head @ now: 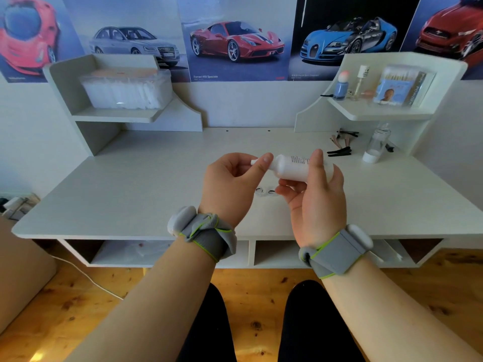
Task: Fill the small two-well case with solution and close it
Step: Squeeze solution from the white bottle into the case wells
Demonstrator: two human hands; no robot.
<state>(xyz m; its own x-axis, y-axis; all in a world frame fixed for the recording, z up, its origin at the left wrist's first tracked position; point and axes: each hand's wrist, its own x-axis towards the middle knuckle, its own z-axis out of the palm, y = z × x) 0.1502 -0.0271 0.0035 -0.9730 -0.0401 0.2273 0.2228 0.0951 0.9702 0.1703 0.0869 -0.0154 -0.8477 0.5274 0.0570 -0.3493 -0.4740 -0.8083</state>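
A: Item one, solution bottle (292, 169)?
B: White, lying level at frame centre above the desk (130, 184). Right hand (318, 194) fingers curled round its body; left hand (230, 184) fingers pinching its cap end.
A: Item two, two-well case (264, 191)?
B: On the desk just below the bottle, between both hands; open or closed, cannot tell.

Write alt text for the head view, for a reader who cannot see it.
A person's right hand holds a white bottle sideways over a white desk while the left hand pinches its cap. The two-well case lies on the desk below, between the hands; car posters line the wall.
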